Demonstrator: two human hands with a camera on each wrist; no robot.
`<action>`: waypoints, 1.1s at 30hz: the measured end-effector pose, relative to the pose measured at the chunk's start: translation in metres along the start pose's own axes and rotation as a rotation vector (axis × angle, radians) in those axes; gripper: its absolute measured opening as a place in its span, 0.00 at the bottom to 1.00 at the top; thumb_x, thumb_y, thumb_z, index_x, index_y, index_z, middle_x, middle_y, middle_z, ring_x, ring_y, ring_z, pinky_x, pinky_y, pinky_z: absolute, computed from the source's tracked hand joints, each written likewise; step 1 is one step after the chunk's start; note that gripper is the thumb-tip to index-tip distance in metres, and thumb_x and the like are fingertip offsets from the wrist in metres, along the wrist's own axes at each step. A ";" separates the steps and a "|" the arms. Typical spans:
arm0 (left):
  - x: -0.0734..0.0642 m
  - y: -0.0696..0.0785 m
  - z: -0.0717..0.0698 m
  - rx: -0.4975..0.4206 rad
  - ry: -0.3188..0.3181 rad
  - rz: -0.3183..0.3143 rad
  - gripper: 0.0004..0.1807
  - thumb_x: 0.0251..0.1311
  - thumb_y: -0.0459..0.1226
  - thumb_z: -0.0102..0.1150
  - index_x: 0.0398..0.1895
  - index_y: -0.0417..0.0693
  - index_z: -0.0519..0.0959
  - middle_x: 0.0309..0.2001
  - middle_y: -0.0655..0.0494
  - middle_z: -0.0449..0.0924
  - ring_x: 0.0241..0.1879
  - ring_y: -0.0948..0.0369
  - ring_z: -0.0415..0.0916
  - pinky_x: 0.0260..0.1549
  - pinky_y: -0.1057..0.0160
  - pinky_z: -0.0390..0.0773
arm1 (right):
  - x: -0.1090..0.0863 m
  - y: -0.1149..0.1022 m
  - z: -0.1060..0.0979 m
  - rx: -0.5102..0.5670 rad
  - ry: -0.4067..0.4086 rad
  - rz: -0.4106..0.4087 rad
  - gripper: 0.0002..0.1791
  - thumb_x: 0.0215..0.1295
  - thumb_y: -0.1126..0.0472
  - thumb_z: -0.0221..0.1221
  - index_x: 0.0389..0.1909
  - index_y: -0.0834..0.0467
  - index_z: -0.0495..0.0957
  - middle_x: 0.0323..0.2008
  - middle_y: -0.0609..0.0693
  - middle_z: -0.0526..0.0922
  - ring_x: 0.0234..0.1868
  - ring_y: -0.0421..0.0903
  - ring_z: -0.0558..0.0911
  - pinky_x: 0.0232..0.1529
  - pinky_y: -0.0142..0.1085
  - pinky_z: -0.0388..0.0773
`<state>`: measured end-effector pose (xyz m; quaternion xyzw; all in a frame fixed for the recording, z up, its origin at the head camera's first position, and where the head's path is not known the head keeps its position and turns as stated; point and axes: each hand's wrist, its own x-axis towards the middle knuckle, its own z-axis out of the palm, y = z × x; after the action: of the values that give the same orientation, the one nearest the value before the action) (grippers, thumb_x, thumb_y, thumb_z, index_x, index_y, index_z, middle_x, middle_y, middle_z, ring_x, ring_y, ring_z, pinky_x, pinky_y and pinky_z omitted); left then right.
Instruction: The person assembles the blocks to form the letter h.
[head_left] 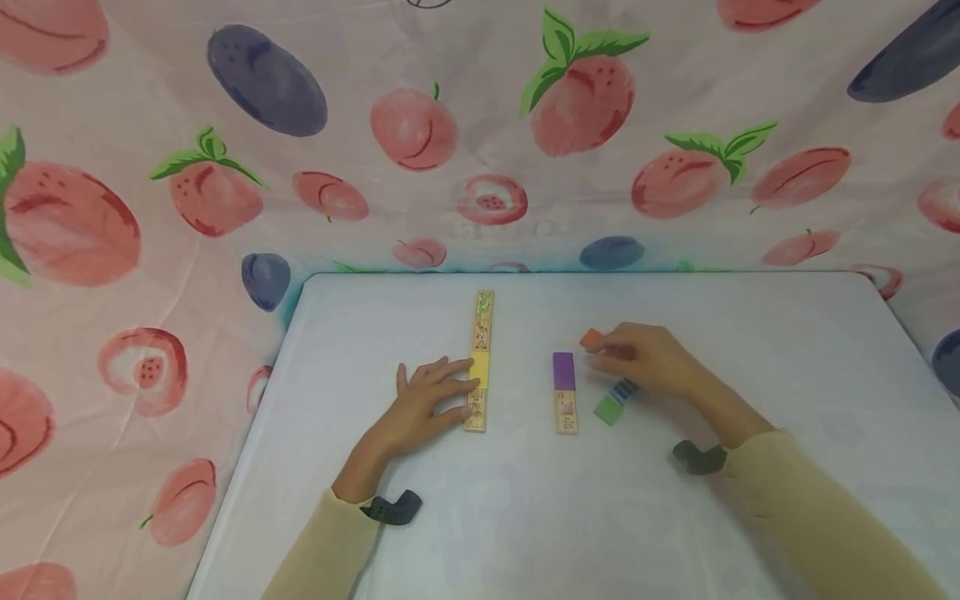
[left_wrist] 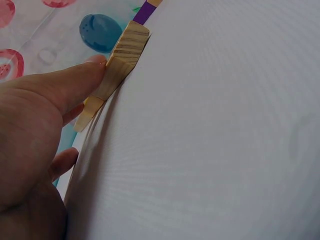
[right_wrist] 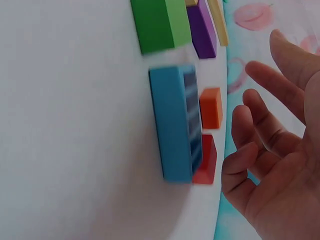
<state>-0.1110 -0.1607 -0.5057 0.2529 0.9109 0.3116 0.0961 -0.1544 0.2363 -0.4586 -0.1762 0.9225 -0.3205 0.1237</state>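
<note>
**Right hand (head_left: 648,358) hovers beside the purple block (head_left: 563,372)**

Everything here can be placed from the purple block, which lies on the white worktop (head_left: 525,517) with a printed block (head_left: 567,412) against its near end. To its left, apart from it, runs a longer row (head_left: 482,321) of printed wooden pieces with a yellow block (head_left: 478,371) in it. The left hand (head_left: 420,408) is spread, fingertips resting on that row, gripping nothing.

To the right of the purple block and slightly farther off sits an orange block (head_left: 592,337), at the right hand's fingertips. Those fingers are loosely bent and pinch nothing; whether one touches the block is unclear. Nearer, also right, are a green block (head_left: 609,409) and a striped blue block (head_left: 624,389). The right wrist view adds a red block (right_wrist: 205,162).

The step in hand seems to be choosing or nudging a loose block while the left hand steadies its row. The next move probably calls for a light pinch that spares the neighbours.

Bare worktop separates the purple block from the long row and spreads out on its near side; the far edge lies beyond it, nearest the row's far end.
</note>
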 end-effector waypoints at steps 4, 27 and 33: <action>0.000 -0.001 0.001 0.000 0.005 0.002 0.25 0.69 0.52 0.62 0.68 0.65 0.77 0.78 0.68 0.62 0.81 0.51 0.50 0.70 0.26 0.24 | -0.006 0.007 -0.008 -0.048 -0.017 -0.013 0.15 0.66 0.47 0.68 0.50 0.46 0.88 0.38 0.40 0.85 0.40 0.42 0.80 0.47 0.39 0.80; 0.000 0.001 0.000 0.002 0.003 -0.007 0.25 0.69 0.53 0.61 0.68 0.66 0.77 0.78 0.68 0.62 0.81 0.51 0.50 0.70 0.27 0.23 | -0.031 0.028 -0.026 -0.090 -0.105 0.111 0.19 0.61 0.54 0.72 0.54 0.47 0.87 0.40 0.43 0.84 0.44 0.43 0.79 0.44 0.36 0.78; 0.000 0.001 0.000 0.000 -0.001 -0.010 0.25 0.69 0.53 0.61 0.68 0.66 0.77 0.78 0.69 0.61 0.81 0.51 0.50 0.70 0.27 0.23 | -0.032 0.032 -0.025 -0.082 -0.128 0.123 0.21 0.60 0.53 0.73 0.55 0.47 0.86 0.41 0.43 0.84 0.44 0.44 0.78 0.43 0.36 0.78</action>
<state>-0.1107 -0.1600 -0.5045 0.2485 0.9121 0.3111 0.0979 -0.1423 0.2868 -0.4563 -0.1441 0.9341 -0.2626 0.1944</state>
